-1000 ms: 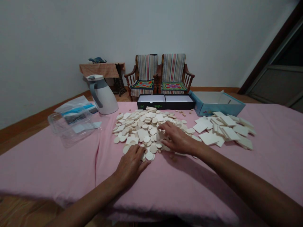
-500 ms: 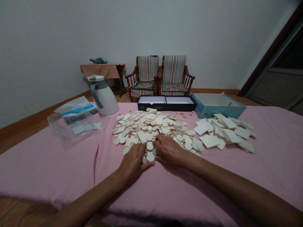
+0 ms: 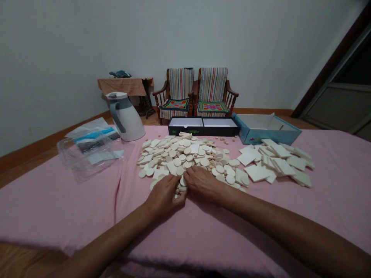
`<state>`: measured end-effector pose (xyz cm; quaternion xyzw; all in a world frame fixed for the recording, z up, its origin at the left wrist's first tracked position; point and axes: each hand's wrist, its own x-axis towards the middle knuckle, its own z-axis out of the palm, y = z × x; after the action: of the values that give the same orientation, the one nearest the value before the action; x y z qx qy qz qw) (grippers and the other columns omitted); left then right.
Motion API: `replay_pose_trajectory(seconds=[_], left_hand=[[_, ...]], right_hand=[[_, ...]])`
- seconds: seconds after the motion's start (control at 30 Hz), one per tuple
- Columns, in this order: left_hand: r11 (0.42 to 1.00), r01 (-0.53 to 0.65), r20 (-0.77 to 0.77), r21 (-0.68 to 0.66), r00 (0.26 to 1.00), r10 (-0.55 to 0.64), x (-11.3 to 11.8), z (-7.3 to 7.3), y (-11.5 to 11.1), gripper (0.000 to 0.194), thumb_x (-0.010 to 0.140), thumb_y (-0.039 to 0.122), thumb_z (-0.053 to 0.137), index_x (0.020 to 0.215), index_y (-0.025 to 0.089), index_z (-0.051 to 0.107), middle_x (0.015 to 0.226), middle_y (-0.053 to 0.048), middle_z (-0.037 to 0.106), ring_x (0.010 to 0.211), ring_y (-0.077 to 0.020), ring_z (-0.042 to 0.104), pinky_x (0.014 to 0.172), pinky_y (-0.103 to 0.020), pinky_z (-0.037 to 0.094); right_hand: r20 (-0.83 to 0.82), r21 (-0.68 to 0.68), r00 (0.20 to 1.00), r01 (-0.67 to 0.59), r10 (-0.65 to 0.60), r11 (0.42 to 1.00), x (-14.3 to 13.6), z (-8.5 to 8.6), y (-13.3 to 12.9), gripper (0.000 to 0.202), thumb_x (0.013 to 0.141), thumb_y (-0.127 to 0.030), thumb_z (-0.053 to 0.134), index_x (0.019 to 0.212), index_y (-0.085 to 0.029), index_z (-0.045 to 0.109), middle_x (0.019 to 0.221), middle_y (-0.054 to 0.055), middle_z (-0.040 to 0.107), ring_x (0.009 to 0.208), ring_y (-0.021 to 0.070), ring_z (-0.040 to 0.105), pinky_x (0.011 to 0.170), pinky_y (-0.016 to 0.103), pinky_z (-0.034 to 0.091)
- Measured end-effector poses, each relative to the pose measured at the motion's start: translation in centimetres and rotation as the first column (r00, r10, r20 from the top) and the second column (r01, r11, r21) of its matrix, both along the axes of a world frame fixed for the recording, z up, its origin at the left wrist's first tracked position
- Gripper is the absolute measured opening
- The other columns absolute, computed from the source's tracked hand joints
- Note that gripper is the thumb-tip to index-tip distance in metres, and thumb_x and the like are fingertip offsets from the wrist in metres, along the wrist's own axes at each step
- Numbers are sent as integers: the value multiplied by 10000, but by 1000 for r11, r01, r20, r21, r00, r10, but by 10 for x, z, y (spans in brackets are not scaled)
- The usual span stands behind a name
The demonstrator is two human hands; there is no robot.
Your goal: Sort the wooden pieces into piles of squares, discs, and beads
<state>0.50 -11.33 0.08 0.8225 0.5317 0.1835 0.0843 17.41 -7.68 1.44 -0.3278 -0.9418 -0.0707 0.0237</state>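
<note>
A heap of pale wooden discs and squares (image 3: 174, 154) lies on the pink cloth in the middle. At its near edge my left hand (image 3: 165, 194) curls around some discs from the left, thumb and fingers bent toward each other. My right hand (image 3: 201, 184) meets it from the right, fingers bent over discs beside the left fingertips. Between the two hands a few round discs (image 3: 183, 181) show, stacked or bunched together. To the right sits a second pile of larger pale square tiles (image 3: 257, 172).
Behind the heap stand a black divided box (image 3: 185, 131) and a blue open box (image 3: 261, 136). At left are a white and grey jug (image 3: 131, 123) and clear plastic packaging (image 3: 87, 154). Two chairs (image 3: 213, 88) stand beyond the pink-covered table (image 3: 226, 239).
Both hands have drawn closer together, the right moving slightly left. The discs between them are more tightly bunched, and fewer of them show.
</note>
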Motion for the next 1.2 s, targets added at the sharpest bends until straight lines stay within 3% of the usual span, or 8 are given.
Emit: replay_pose_trajectory(seconds=[0.13, 0.33, 0.53, 0.7, 0.9, 1.03, 1.2], left_hand=[[999, 22, -1, 28, 1000, -22, -3, -9, 3, 192, 853, 248, 515, 1027, 183, 563, 939, -76, 609, 844, -216, 567, 748, -327, 449], [1000, -12, 4, 0, 1000, 12, 2, -9, 14, 216, 734, 154, 597, 927, 199, 513, 911, -45, 596, 849, -212, 567, 751, -313, 439], [998, -48, -47, -28, 998, 46, 5, -10, 27, 213, 742, 127, 593, 927, 201, 519, 936, -40, 582, 831, -201, 579, 736, -304, 440], [998, -17, 11, -55, 1000, 18, 3, -14, 33, 261, 752, 60, 569, 962, 203, 511, 970, -36, 581, 870, -187, 591, 773, -298, 454], [1000, 23, 70, -8, 997, -23, -1, -22, 34, 169, 774, 77, 549, 870, 205, 493, 891, -22, 575, 810, -185, 578, 741, -304, 464], [999, 38, 113, 22, 993, -41, -3, -18, 35, 159, 780, 80, 533, 880, 201, 506, 903, -21, 585, 825, -180, 581, 746, -301, 469], [987, 67, 57, 143, 995, -76, 0, 16, 69, 176, 767, 82, 565, 909, 182, 535, 942, -40, 621, 859, -201, 591, 762, -326, 480]], right_hand=[[14, 62, 1000, -28, 27, 998, 0, -3, -4, 134, 873, -141, 494, 963, -99, 583, 900, 114, 616, 825, 248, 559, 740, 366, 460], [-49, 108, 998, 32, -27, 994, -2, -4, -9, 131, 884, -136, 482, 999, -123, 543, 937, 109, 610, 859, 253, 544, 748, 382, 446], [-147, 61, 984, 114, -104, 992, -3, -11, -9, 134, 893, -137, 478, 1017, -137, 528, 972, 104, 617, 879, 243, 539, 728, 366, 438], [-202, 53, 971, 145, -132, 988, -4, -21, -7, 174, 901, -85, 442, 1049, -137, 518, 965, 94, 610, 873, 229, 534, 770, 369, 430], [-233, 37, 953, 208, -194, 977, -11, -25, -4, 150, 917, -119, 454, 1048, -154, 518, 969, 97, 599, 897, 232, 537, 764, 354, 447], [-239, -12, 950, 203, -200, 979, -10, -15, -1, 163, 924, -118, 444, 1073, -159, 495, 999, 96, 587, 882, 212, 543, 718, 314, 460], [-154, 17, 969, 201, -196, 980, -3, 24, 30, 192, 968, -109, 361, 1119, -156, 469, 1045, 106, 571, 923, 216, 557, 717, 304, 463]])
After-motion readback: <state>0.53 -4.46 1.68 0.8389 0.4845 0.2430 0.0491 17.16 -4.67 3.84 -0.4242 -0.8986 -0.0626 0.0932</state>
